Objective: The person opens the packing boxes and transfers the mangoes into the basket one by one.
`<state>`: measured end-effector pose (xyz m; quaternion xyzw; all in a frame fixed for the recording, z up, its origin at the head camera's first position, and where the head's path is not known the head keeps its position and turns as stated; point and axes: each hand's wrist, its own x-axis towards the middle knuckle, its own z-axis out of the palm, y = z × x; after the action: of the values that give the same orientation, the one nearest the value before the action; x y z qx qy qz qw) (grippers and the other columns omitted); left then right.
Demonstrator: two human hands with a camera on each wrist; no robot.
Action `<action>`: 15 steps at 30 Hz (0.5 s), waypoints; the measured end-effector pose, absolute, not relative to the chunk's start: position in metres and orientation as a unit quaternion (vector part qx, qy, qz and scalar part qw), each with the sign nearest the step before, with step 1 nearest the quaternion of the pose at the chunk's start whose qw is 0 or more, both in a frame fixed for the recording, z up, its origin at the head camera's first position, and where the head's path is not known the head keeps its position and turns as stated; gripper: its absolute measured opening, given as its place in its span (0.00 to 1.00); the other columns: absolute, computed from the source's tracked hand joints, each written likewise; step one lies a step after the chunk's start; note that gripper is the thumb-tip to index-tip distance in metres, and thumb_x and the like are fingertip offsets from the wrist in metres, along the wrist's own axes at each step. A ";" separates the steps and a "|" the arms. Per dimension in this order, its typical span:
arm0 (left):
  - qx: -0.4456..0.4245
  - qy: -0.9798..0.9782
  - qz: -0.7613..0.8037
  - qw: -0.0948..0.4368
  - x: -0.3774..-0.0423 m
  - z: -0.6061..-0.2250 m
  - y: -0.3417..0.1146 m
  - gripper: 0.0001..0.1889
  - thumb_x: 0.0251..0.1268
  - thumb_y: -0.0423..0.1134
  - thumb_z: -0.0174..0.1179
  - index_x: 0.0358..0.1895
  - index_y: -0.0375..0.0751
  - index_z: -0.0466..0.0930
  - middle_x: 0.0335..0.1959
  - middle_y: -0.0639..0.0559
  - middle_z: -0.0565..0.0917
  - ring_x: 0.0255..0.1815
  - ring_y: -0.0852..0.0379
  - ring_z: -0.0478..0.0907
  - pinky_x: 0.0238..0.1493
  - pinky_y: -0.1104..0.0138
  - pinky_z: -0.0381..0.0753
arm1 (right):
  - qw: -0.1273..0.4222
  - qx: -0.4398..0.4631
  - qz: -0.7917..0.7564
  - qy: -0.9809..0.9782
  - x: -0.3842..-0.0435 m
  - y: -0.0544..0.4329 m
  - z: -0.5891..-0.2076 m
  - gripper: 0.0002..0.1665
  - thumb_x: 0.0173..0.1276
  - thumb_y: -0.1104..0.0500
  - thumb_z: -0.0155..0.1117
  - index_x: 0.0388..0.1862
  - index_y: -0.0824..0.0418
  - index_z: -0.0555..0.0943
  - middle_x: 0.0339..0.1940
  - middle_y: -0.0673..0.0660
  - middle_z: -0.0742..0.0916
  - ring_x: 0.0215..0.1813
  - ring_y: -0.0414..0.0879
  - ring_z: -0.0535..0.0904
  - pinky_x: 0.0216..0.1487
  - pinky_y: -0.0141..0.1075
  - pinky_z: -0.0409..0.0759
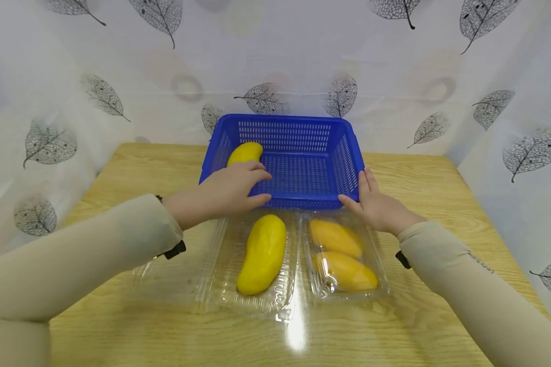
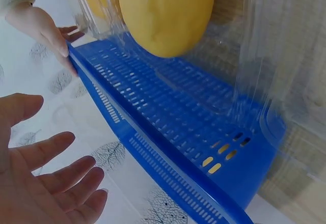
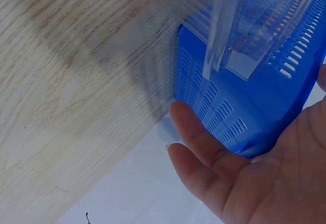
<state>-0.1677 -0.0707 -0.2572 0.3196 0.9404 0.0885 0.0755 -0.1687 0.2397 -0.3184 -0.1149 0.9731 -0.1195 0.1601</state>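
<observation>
A yellow mango (image 1: pixel 247 152) lies at the left end of the blue plastic basket (image 1: pixel 303 196). My left hand (image 1: pixel 231 191) hovers over the basket's left front part, partly hiding that mango. Nothing is in its spread fingers, as the left wrist view shows. My right hand (image 1: pixel 381 206) touches the basket's front right corner: the thumb reaches the front rim, and fairly straight fingers (image 3: pixel 198 137) lie along the outer side. Another yellow mango (image 1: pixel 263 255) rests in a clear plastic clamshell box (image 1: pixel 225 275), in front of the basket.
Right of the opened box, a second clear box (image 1: pixel 319 293) contains two orange-yellow mangoes (image 1: pixel 344 270). A transparent lid (image 1: pixel 170 280) spreads to the left on the wooden table (image 1: pixel 418 331). A leaf-patterned curtain (image 1: pixel 294 51) encloses the back and sides.
</observation>
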 end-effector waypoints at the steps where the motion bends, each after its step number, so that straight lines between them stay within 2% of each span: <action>1: 0.325 0.939 0.086 0.070 -0.165 -0.258 -0.071 0.26 0.66 0.50 0.55 0.62 0.39 0.71 0.65 0.41 0.67 0.63 0.43 0.66 0.56 0.53 0.71 | 0.160 -0.115 -0.119 0.973 -0.169 0.240 -0.318 0.57 0.68 0.28 0.26 0.69 0.75 0.28 0.71 0.72 0.34 0.52 0.71 0.73 0.41 0.54 0.77; 11: 0.406 0.912 0.050 0.009 -0.144 -0.265 -0.073 0.25 0.65 0.49 0.57 0.59 0.37 0.73 0.62 0.39 0.70 0.61 0.42 0.68 0.60 0.53 0.66 | 0.162 -0.114 -0.120 0.973 -0.169 0.239 -0.319 0.58 0.67 0.28 0.25 0.69 0.74 0.27 0.71 0.72 0.33 0.54 0.72 0.71 0.44 0.55 0.76; 15: 0.431 0.902 0.030 -0.011 -0.136 -0.270 -0.073 0.24 0.65 0.49 0.56 0.58 0.37 0.74 0.62 0.40 0.70 0.61 0.44 0.68 0.59 0.54 0.68 | 0.163 -0.113 -0.119 0.973 -0.169 0.240 -0.319 0.57 0.67 0.28 0.25 0.69 0.74 0.27 0.71 0.72 0.33 0.55 0.72 0.70 0.45 0.55 0.76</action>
<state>-0.1363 -0.0727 -0.2697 0.4309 0.9018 0.0299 -0.0112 -0.1691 0.2399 -0.3188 -0.1130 0.9729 -0.1191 0.1626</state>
